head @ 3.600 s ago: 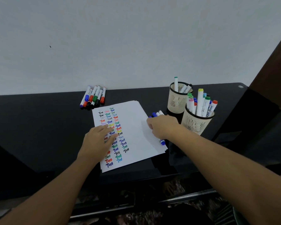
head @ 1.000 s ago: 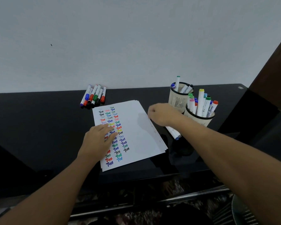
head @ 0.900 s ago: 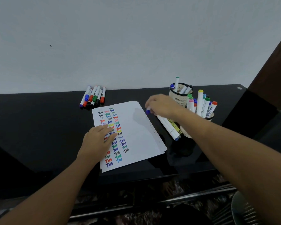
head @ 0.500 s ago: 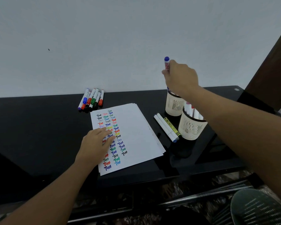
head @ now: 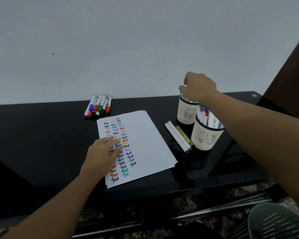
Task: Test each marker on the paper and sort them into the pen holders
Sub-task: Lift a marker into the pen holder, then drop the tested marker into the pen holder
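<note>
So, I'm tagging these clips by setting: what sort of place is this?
Probably a home or office desk: a glossy black tabletop against a plain wall, with pen holders and test-scribbled paper.

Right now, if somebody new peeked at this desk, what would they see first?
Probably the white paper in the middle of the black desk, covered in rows of colourful "Test" scribbles, with the left hand pressing flat on it. Next, the right hand reaching over the far pen holder, beside the near pen holder stuffed with markers.
</note>
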A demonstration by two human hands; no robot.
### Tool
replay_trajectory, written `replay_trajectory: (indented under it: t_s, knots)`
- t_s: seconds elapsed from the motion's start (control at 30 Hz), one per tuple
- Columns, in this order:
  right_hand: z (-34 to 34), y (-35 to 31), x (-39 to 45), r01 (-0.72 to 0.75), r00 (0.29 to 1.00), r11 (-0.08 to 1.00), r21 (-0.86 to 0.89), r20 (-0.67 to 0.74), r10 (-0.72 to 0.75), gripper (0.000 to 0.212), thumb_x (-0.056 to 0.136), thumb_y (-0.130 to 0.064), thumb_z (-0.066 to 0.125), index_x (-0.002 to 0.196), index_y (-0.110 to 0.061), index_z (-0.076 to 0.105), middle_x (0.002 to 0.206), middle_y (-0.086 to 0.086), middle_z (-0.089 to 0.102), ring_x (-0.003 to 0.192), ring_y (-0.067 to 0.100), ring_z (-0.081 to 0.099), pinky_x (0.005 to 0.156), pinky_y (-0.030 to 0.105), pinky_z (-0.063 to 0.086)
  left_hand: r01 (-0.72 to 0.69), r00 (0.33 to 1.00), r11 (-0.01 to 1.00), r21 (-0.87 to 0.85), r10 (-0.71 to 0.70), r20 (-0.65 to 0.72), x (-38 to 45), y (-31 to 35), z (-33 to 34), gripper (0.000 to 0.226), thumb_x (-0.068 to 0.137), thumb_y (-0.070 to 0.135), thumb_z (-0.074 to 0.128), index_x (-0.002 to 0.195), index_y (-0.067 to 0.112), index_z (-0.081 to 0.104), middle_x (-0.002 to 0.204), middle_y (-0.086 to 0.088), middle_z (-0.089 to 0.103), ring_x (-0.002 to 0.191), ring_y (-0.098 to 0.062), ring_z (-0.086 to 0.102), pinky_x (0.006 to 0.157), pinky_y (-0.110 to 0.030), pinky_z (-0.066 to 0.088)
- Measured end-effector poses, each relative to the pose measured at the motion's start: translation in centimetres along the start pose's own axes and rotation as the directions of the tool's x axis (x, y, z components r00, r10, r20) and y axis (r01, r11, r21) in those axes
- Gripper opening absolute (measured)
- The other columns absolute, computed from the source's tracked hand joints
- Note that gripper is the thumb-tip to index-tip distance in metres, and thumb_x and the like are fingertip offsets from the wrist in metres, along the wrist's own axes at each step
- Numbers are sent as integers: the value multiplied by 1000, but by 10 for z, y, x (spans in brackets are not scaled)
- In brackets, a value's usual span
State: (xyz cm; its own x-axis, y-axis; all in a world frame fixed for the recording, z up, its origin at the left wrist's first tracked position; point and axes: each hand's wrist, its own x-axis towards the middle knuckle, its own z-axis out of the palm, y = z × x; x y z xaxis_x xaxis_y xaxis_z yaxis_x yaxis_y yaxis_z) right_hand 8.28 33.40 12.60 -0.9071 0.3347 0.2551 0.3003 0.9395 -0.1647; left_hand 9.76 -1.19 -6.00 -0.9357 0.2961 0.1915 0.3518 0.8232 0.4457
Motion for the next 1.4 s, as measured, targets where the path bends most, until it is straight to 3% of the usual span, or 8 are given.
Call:
replay_trajectory:
  t_s: [0.23, 0.37, 0.47, 0.57, 0.7, 1.1, 1.23, 1.4]
  knots:
    - [5, -29, -10, 149, 984, 987, -66, -85, -154, 25, 103, -38, 47, 115, -18, 55, 92, 3, 65, 92, 31, 63, 80, 39, 40, 35, 998, 998, -59, -32, 45, 0, 1, -6, 46, 97, 53, 57, 136, 31, 62, 149, 7, 52, 140, -16, 40, 115, -42, 32]
    - [20, -62, -27, 302, 953, 953, -5, -20, -302, 22, 104, -39, 47, 113, -21, 56, 82, -2, 60, 87, 29, 61, 78, 38, 39, 117, 990, 964, -240, -94, 105, 3, 3, -20, 47, 94, 43, 68, 138, 29, 60, 148, 3, 51, 132, -17, 49, 108, -42, 46]
    - [49, -87, -38, 392, 912, 916, 81, 96, -398, 19, 102, -40, 50, 111, -24, 58, 100, -1, 67, 94, 26, 62, 77, 36, 46, 115, 988, 968, -225, -88, 125, 12, -7, -32, 55, 91, 46, 69, 142, 31, 55, 151, 2, 47, 135, -16, 46, 109, -41, 44]
    - [85, -108, -44, 439, 869, 891, 115, 198, -454, 23, 103, -36, 54, 124, -27, 59, 117, 0, 66, 102, 23, 63, 86, 39, 54, 111, 980, 993, -35, -103, 172, 20, -25, -40, 72, 88, 66, 61, 150, 34, 45, 161, 2, 36, 149, -21, 28, 119, -53, 30]
    - [121, -131, -38, 467, 831, 876, 123, 277, -482, 35, 104, -30, 55, 139, -34, 53, 125, 0, 61, 108, 22, 60, 91, 44, 56, 52, 977, 992, 112, -74, 200, 14, -40, -36, 78, 90, 76, 43, 156, 36, 34, 166, 5, 24, 154, -20, 15, 124, -48, 15]
    - [176, -201, 30, 561, 793, 828, -5, 290, -536, 70, 99, -6, 54, 156, -42, 36, 142, 10, 50, 126, 31, 51, 97, 47, 47, 25, 996, 998, 62, -31, 88, 17, -51, -26, 66, 91, 73, 46, 149, 41, 44, 161, 12, 31, 150, -14, 18, 121, -45, 13]
    - [189, -213, 39, 603, 773, 797, -36, 274, -572, 62, 99, -10, 58, 152, -39, 42, 137, 9, 52, 120, 29, 53, 92, 44, 47, 19, 997, 998, 55, -24, 80, 18, -54, -24, 66, 91, 74, 45, 149, 41, 44, 160, 14, 31, 149, -13, 18, 120, -44, 12]
    - [199, -215, 44, 646, 753, 761, -48, 204, -626, 37, 97, -10, 60, 128, -30, 56, 108, 2, 55, 93, 21, 51, 78, 38, 39, 21, 997, 998, 56, -25, 74, 19, -56, -21, 66, 91, 74, 46, 148, 41, 45, 159, 14, 31, 148, -12, 18, 120, -44, 12]
